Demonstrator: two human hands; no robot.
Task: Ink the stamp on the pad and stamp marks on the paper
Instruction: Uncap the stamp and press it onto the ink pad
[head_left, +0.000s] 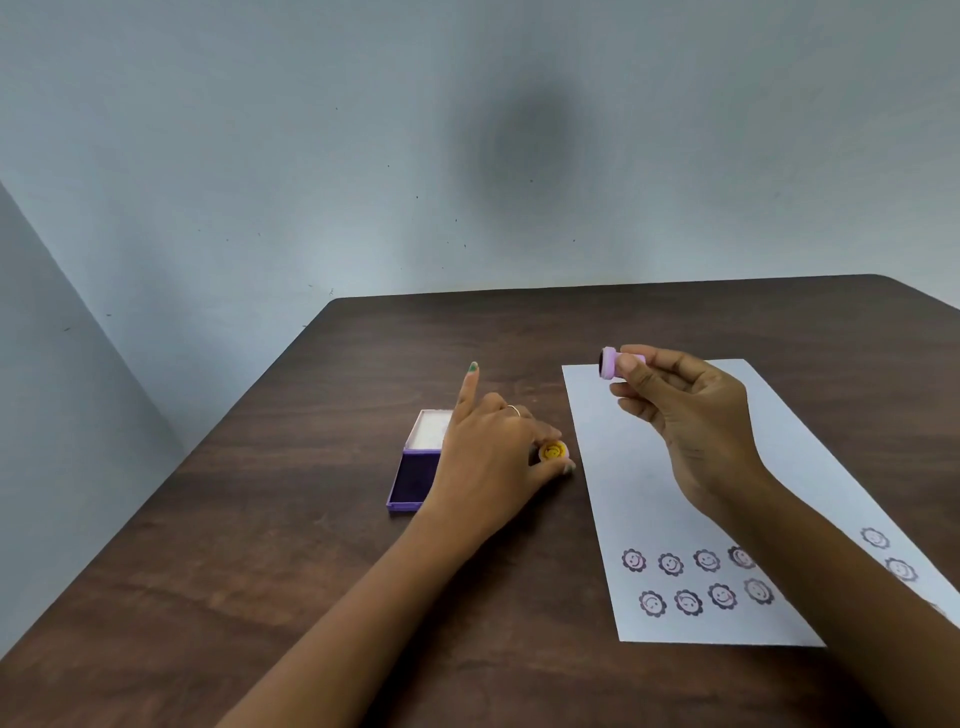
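Observation:
My right hand holds a small pink stamp above the far end of the white paper, its dark inked face turned left. The paper's near part carries several flower-smiley marks in two rows. My left hand grips a small yellow smiley piece, perhaps the stamp's cap, on the table just left of the paper, with the index finger pointing up. The open purple ink pad lies under and left of that hand, its lid flipped back.
The dark wooden table stands against a pale wall, its left edge running diagonally and its far edge close behind the paper. My right forearm crosses the paper's near right corner and hides some marks.

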